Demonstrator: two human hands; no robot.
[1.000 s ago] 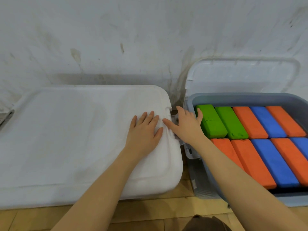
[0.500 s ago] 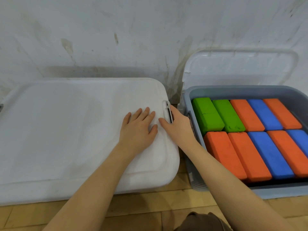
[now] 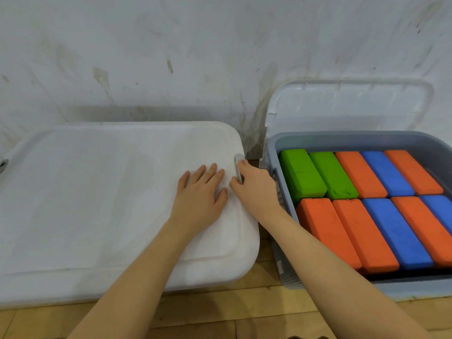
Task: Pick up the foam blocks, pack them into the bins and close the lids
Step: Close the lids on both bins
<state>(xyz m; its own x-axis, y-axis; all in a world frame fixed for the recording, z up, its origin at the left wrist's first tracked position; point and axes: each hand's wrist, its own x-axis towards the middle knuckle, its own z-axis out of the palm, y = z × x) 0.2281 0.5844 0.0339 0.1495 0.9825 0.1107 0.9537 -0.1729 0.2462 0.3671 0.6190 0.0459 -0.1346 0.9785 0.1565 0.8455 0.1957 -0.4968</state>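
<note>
A closed bin on the left wears a white lid (image 3: 97, 192). My left hand (image 3: 198, 196) lies flat on that lid near its right edge, fingers straight. My right hand (image 3: 256, 189) wraps over the lid's right edge, thumb and index finger around a grey latch clip (image 3: 237, 160) that lies against the lid. To the right stands an open grey bin (image 3: 342, 138), filled with a layer of foam blocks: two green (image 3: 302, 174), several orange (image 3: 325, 231) and several blue (image 3: 393, 231). Its white lid (image 3: 342, 106) leans upright against the wall behind it.
Both bins sit on a wooden floor (image 3: 244, 309) against a stained white wall (image 3: 195, 57). Only a narrow gap separates the two bins. Another latch shows at the left bin's far left edge (image 3: 3, 165).
My right hand has brought the grey latch clip from hanging beside the left bin up onto the lid's right edge. My left hand has stayed flat on the lid.
</note>
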